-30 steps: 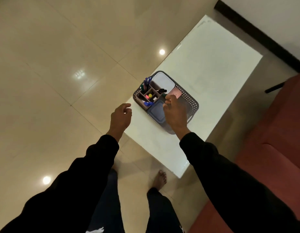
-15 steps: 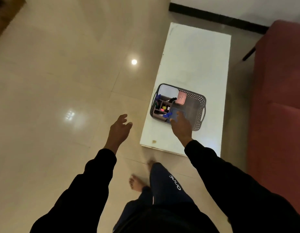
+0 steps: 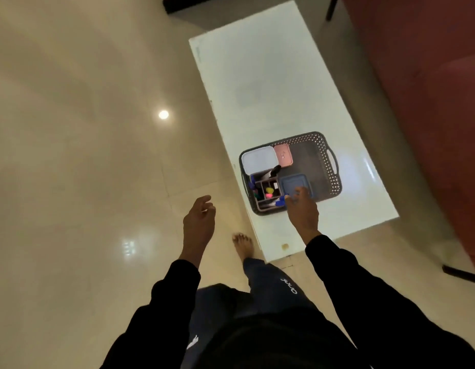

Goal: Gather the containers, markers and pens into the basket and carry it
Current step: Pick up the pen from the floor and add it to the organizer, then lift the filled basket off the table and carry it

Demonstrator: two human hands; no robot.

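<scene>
Grey perforated plastic frames the scene: the basket (image 3: 327, 145) sits on the white worktop (image 3: 271, 75), toward its near end and closer to the left edge, with the rest of the surface bare. Inside, a white-lidded container (image 3: 259, 159) fills the far-left corner, a small pink container (image 3: 283, 155) lies just beside it, and a blue-lidded container (image 3: 295, 182) rests against the near wall. A brown divided organiser (image 3: 265, 190) occupies the near-left corner, its cells holding markers and pens (image 3: 269, 191) with coloured caps upright.

My right hand (image 3: 303, 209) reaches over the basket's near wall, fingers (image 3: 297, 194) curled narrow above the blue lid and beside a blue-capped marker (image 3: 280, 202); whether they pinch that marker or merely touch the lid, I cannot tell. My left hand (image 3: 197, 219) hangs over the floor (image 3: 71, 129) off the worktop's left edge, fingers loosely spread and holding nothing.

As I judge it, the gathering looks all but done and the lift comes next. The basket's load is bunched on its left side, so a one-handed grab at the near wall would likely tip it and spill the upright pens. Both end handles are the safer hold, and my left hand is not yet near one. The basket also stands close to the left edge, where a careless drag could send it over.
</scene>
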